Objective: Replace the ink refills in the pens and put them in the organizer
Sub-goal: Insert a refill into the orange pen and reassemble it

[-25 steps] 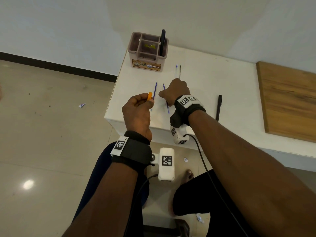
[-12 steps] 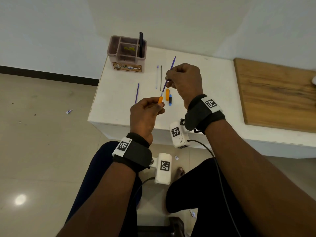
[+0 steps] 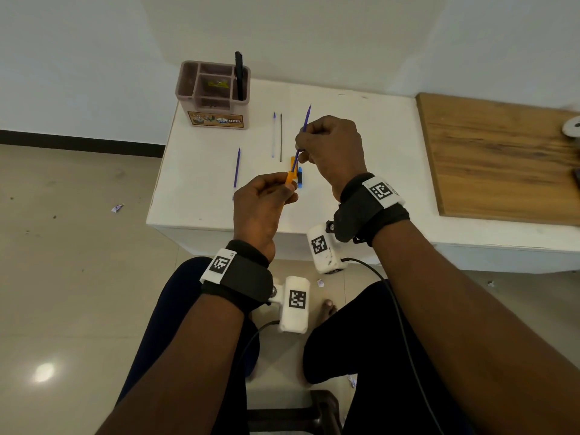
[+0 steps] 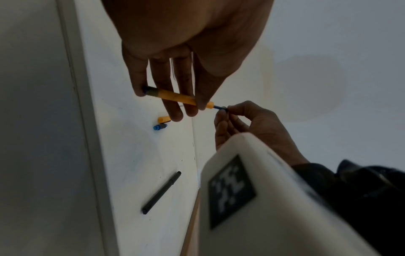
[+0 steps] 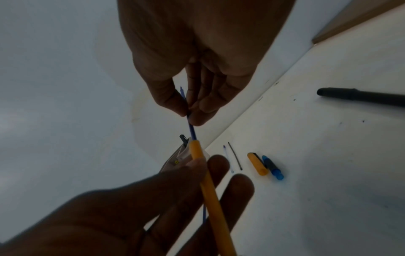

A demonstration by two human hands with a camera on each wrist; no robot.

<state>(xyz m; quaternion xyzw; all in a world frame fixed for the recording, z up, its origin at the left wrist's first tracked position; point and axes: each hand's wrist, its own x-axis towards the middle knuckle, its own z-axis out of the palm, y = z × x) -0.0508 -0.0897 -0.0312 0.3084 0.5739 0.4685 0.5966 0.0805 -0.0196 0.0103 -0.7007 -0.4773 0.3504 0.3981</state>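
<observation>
My left hand [image 3: 266,196] holds an orange pen barrel [image 3: 290,177] [image 4: 177,97] [image 5: 210,187] above the white table's front edge. My right hand [image 3: 329,146] pinches a blue refill [image 3: 303,130] [image 5: 191,128] between thumb and fingers, its lower end in the barrel's open mouth. The brown organizer [image 3: 213,92] stands at the table's back left with a black pen [image 3: 239,75] upright in it. An orange cap [image 5: 257,163] and a blue end piece [image 5: 272,167] lie on the table under my hands.
Three loose refills lie on the white table [image 3: 201,171]: a blue refill [image 3: 237,167], a clear refill [image 3: 273,135] and a dark refill [image 3: 281,138]. Another black pen [image 4: 161,192] [image 5: 361,97] lies to the right. A wooden board [image 3: 499,155] covers the table's right side.
My right hand lifted a blue refill off the table and brought it to the orange barrel in my left hand; the refill's end now sits in the barrel. The head view shifted.
</observation>
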